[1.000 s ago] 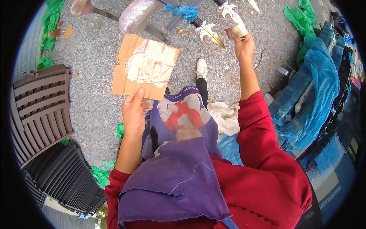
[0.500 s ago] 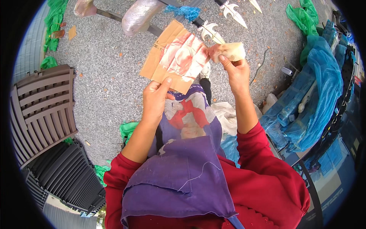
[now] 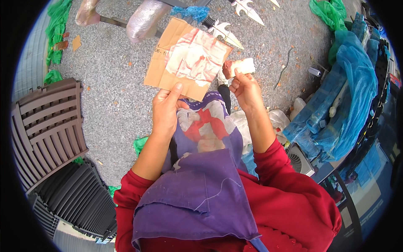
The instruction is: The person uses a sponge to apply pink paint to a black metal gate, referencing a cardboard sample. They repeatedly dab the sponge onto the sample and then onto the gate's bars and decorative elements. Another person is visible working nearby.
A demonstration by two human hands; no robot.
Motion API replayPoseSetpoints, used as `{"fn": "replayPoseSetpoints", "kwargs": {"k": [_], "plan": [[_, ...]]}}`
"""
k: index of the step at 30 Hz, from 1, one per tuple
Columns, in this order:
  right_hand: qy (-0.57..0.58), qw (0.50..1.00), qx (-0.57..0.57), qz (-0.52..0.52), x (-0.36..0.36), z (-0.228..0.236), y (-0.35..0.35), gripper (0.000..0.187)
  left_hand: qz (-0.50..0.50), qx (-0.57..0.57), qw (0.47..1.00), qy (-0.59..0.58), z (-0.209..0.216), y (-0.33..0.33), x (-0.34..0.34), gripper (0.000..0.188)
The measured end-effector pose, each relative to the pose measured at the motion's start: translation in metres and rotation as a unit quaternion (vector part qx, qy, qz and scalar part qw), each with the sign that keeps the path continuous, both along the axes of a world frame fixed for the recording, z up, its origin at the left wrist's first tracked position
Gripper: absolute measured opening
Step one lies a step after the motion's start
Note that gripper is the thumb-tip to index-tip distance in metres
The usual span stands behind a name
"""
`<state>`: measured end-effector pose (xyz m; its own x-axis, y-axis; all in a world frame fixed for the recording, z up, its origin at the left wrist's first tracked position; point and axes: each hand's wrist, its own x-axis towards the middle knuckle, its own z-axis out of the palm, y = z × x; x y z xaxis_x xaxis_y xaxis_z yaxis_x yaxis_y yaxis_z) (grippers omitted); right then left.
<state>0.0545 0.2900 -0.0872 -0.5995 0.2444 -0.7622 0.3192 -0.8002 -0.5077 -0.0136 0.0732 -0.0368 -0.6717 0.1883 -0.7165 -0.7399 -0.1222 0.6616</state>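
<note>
My left hand (image 3: 167, 107) pinches the lower edge of a brown cardboard piece (image 3: 189, 59), thumb on top and fingers underneath. Wet-looking pink and white smears cover much of its upper face. In my right hand (image 3: 247, 93) is a small pale sponge (image 3: 241, 67), gripped between thumb and fingers. The sponge's left end is stained reddish brown and sits close beside the cardboard's right edge; whether they touch is hard to tell. Beyond the cardboard, pale spear-shaped ornaments (image 3: 226, 34) with dark collars extend over the ground.
Plastic-wrapped parts (image 3: 147, 19) and a blue wrapping (image 3: 191, 13) lie at the far side. Brown slatted panels (image 3: 50, 126) and stacked dark slats (image 3: 73, 191) stand at left. Blue plastic sheeting (image 3: 354, 84) covers things at right, near a white can (image 3: 314, 71) and green netting (image 3: 329, 14).
My right hand has drawn the sponge left and slightly down in the picture. The cardboard has shifted a little left and up, still in my left hand.
</note>
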Motion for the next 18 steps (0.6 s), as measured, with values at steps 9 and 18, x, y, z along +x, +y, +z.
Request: {"fn": "replayPoseSetpoints", "kwargs": {"k": [9,18], "plan": [[0.09,0.972,-0.219,-0.002,0.016,0.005,-0.012,0.015,-0.011,-0.057,0.998,0.009,0.001,0.014,0.0,0.02],[0.064,0.982,-0.175,0.009,0.02,0.012,-0.01,0.019,0.043,-0.02,0.999,0.01,0.0,0.012,-0.004,0.022]]}}
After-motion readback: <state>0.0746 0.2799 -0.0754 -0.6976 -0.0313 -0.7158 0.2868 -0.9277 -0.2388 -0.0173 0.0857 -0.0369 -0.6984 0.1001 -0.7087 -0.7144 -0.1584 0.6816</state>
